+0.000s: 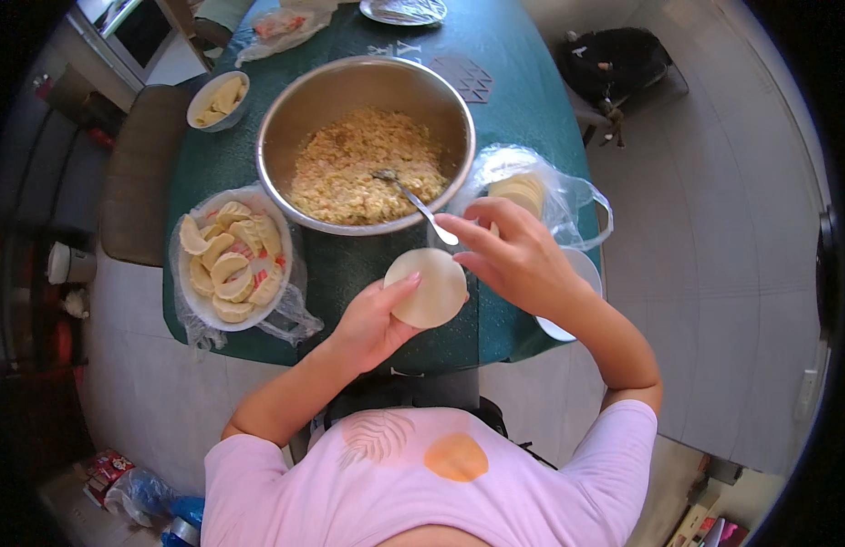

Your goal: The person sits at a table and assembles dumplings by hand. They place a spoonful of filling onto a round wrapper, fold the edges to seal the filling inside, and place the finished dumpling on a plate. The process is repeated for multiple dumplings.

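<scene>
A round, pale dumpling wrapper [428, 296] lies flat across the fingers of my left hand [372, 319], with the thumb pressed on its face. My right hand [513, 251] is at the handle end of a metal spoon [422, 208]; its thumb and forefinger are apart on either side of the handle. Whether a fingertip touches the handle I cannot tell. The spoon's head rests in a crumbly yellowish filling [363, 169] inside a large steel bowl [269, 169]. Beside my right hand, a stack of wrappers [518, 193] sits in a clear plastic bag [577, 196].
Left of the steel bowl, several folded dumplings [231, 266] lie on a plastic-covered plate [187, 296]. A small bowl [243, 108] behind holds more. A white dish [568, 319] is partly under my right forearm. The green table [523, 82] has rounded edges; a chair [139, 182] stands left.
</scene>
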Demonstrator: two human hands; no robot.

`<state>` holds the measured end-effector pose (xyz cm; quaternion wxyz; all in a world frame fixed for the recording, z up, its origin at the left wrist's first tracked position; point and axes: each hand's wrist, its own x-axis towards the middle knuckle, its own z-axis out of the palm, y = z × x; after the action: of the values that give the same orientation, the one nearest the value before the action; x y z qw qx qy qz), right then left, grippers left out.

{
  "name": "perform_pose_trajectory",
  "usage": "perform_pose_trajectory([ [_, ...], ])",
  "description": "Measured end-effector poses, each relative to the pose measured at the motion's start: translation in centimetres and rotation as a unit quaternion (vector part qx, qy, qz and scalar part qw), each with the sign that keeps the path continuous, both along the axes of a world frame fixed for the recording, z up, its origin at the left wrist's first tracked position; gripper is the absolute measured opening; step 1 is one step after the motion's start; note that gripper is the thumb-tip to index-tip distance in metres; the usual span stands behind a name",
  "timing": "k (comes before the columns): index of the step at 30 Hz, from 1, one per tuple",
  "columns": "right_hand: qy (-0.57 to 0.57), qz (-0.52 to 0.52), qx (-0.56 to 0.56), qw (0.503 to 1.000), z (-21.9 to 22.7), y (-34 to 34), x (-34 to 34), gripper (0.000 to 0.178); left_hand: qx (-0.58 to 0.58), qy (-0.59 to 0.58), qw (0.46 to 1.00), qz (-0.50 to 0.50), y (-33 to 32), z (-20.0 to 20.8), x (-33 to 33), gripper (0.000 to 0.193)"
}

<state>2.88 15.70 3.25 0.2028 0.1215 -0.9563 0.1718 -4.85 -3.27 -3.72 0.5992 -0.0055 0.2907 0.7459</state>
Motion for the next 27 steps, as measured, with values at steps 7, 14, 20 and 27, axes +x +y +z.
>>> perform_pose_trajectory([
  [7,0.049,0.069,0.019,0.996,-0.8,0.3,-4.7,0.030,-0.105,0.115,0.984,0.081,-4.1,-1.5,-0.6,0.035],
  [14,-0.071,0.090,-0.077,0.990,0.1,1.0,-6.5,0.025,-0.101,0.119,0.984,0.080,-6.2,-1.5,-1.8,0.032],
  [20,-0.079,0.025,-0.049,0.995,2.5,1.8,-8.0,0.018,-0.124,0.109,0.977,0.135,-6.8,-1.8,-2.1,0.028],
  [27,-0.031,-0.020,0.050,0.998,-1.5,4.5,-12.6,0.029,-0.100,0.102,0.986,0.088,-6.4,-2.0,-2.5,0.020],
])
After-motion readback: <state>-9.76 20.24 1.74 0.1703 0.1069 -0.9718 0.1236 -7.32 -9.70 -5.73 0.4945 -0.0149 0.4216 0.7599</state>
